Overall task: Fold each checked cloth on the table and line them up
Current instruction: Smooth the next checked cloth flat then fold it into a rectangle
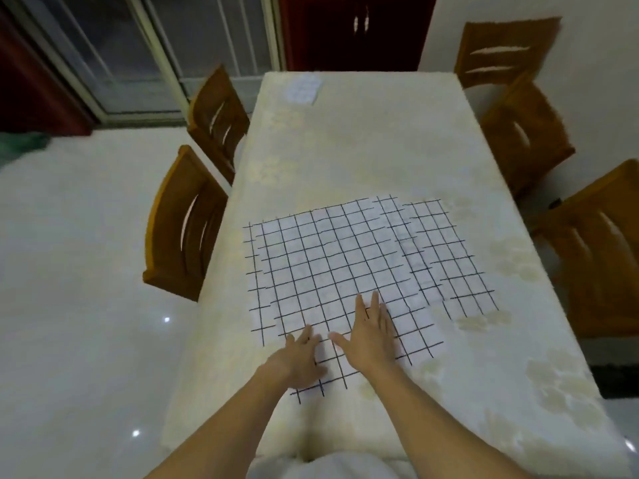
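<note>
A large white cloth with a black check (pixel 332 264) lies spread flat on the near half of the table. More checked cloth shows from under it: one piece (pixel 446 250) sticks out at its right side and a strip at its left edge. My left hand (pixel 301 357) lies on the top cloth's near edge with its fingers spread. My right hand (pixel 373 333) lies flat on the same cloth just to the right, fingers straight and pointing away. A small folded checked cloth (pixel 303 88) sits at the table's far end.
The table (pixel 363 150) wears a cream flowered cover. Two wooden chairs (pixel 183 223) stand along its left side and three (pixel 525 136) along its right. Glossy white floor lies to the left, a window and a dark red cabinet behind.
</note>
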